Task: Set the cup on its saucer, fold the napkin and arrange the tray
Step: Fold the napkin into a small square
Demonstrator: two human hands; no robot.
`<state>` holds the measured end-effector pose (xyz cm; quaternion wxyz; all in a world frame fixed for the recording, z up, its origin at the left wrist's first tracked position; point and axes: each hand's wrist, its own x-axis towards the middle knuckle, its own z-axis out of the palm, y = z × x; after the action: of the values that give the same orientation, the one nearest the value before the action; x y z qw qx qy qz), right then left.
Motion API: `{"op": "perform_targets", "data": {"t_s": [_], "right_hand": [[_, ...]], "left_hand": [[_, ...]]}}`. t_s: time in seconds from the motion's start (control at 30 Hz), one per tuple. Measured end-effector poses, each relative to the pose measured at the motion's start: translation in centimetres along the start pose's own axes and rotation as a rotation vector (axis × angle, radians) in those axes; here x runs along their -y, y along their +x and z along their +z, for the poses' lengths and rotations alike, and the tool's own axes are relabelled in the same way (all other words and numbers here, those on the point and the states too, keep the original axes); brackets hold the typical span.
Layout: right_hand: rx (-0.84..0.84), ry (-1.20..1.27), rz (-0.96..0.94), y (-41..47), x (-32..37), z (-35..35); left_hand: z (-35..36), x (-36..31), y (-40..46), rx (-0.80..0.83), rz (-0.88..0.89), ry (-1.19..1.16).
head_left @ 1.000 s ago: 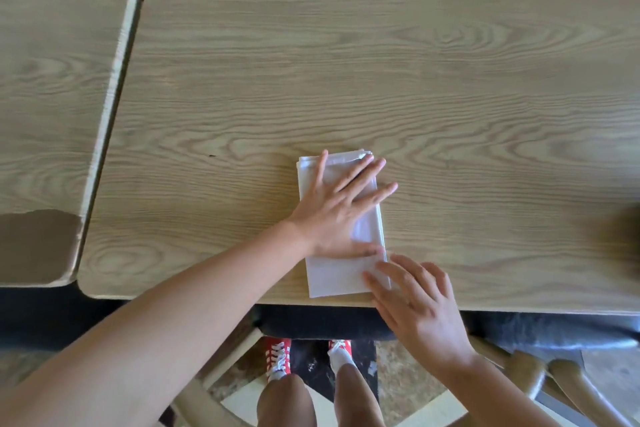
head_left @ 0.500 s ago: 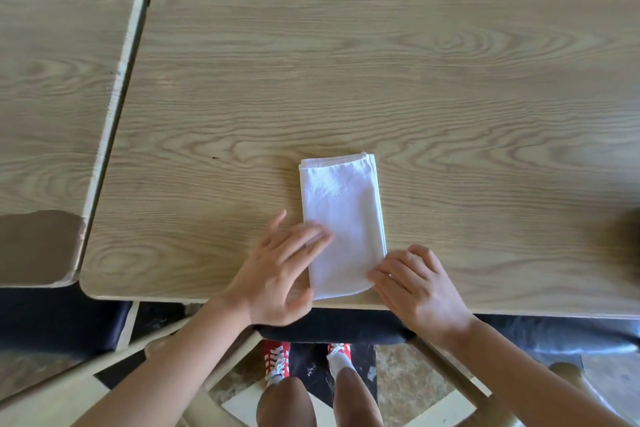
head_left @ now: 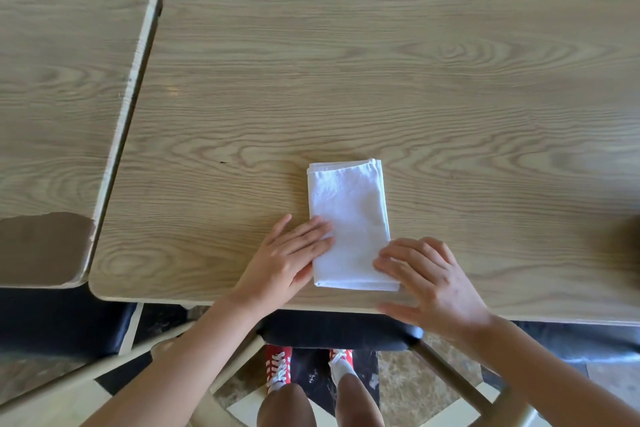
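1. Plainly, from the head view: a white napkin [head_left: 349,224], folded into a tall narrow rectangle, lies flat on the wooden table [head_left: 381,80], close to its near edge.
2. Left hand [head_left: 289,260] lies flat just left of the napkin, fingers [head_left: 311,236] straight and close together, their tips resting on the napkin's lower left edge.
3. Right hand [head_left: 429,282] sits at the napkin's lower right corner, fingers loosely spread and bent, tips pressing on the cloth, gripping nothing.
4. Left of the napkin's table stands a second table [head_left: 62,97], its near corner chipped.
5. Below the napkin, under the table's edge, red shoes [head_left: 277,369] show.
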<state>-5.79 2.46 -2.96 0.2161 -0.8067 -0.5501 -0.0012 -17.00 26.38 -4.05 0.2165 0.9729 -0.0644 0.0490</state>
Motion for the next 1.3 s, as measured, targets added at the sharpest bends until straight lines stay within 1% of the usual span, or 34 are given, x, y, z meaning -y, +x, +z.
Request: {"op": "perform_targets", "data": {"t_s": [0.07,0.17,0.33,0.4,0.47,0.6,0.67,0.8,0.87,0.93,1.03,1.13,1.3], "right_hand": [[0.033,-0.023,0.005,0.2,-0.7,0.0],[0.023,-0.029,0.025,1.2,-1.1,0.1],[-0.015,-0.081,-0.030,2.6,-1.5,0.4],[-0.052,-0.023,0.033,2.8,-1.4,0.7],[-0.120,0.081,0.165,2.9,-1.1,1.2],[-0.269,0.231,0.472,4.1,-0.2,2.0],[-0.336,0.298,0.599,5.2,0.4,2.1],[-0.380,0.322,0.729,6.9,1.0,2.5],[-0.400,0.288,0.775,7.5,1.1,2.7],[-0.409,0.237,0.821,8.1,1.2,2.7],[-0.390,0.220,0.908,9.1,0.8,2.9],[-0.347,0.195,1.003,9.6,0.4,3.3],[-0.360,0.074,1.026,9.2,0.2,4.0]], "left_hand": [[0.0,-0.1,0.0,-0.003,-0.019,-0.030],[0.1,0.1,-0.1,0.004,-0.020,-0.047],[0.2,1.0,-0.2,0.020,0.075,0.060],[0.4,1.0,-0.1,-0.027,0.052,0.043],[0.8,0.6,0.0,-0.132,-0.045,-0.043],[1.3,-1.2,1.1,-0.419,-0.310,-0.181],[1.2,-2.1,2.0,-0.522,-0.446,-0.228],[1.1,-3.3,4.0,-0.660,-0.680,-0.284],[1.2,-3.5,5.1,-0.705,-0.796,-0.293],[1.4,-3.4,6.0,-0.698,-0.862,-0.253],[1.7,-3.0,6.5,-0.646,-0.903,-0.175],[1.9,-2.6,6.6,-0.586,-0.897,-0.088],[2.0,-1.9,7.2,-0.518,-0.867,0.011]]}}
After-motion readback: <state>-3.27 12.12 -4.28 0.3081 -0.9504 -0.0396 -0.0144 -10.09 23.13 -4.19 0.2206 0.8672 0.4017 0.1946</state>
